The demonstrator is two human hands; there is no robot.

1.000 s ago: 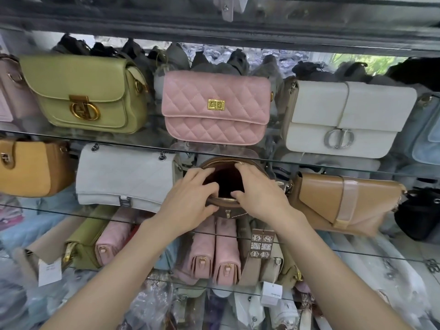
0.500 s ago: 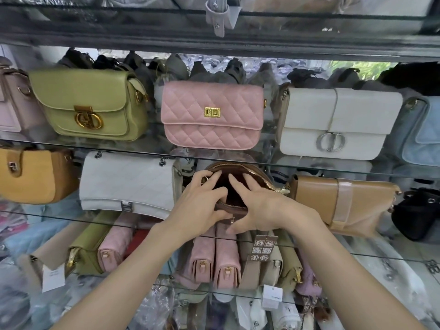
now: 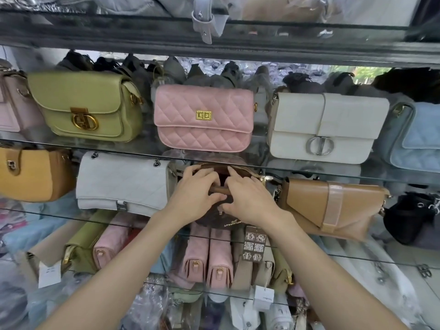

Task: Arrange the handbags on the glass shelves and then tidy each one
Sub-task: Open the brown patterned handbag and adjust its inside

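Note:
A round brown handbag (image 3: 215,222) with a gold zip stands on the middle glass shelf (image 3: 345,177), between a white quilted bag (image 3: 123,184) and a tan flap bag (image 3: 309,206). Its zip is undone and the dark lining shows between my hands. My left hand (image 3: 196,195) grips the bag's front lip, fingers curled into the opening and thumb below. My right hand (image 3: 248,197) lies over the opening with fingers spread and fairly straight, pressing on the bag. Most of the bag's front is hidden by both hands.
Above stand a green bag (image 3: 88,108), a pink quilted bag (image 3: 203,117), a white bag (image 3: 326,127) and a pale blue bag (image 3: 419,141). A mustard bag (image 3: 33,175) sits at far left, a black pouch (image 3: 409,215) at right. Lower shelves hold several packed bags with tags.
My hands have drawn together over the brown bag's opening, so less of the lining shows. The right fingers moved left across the top. The view has shifted slightly downward.

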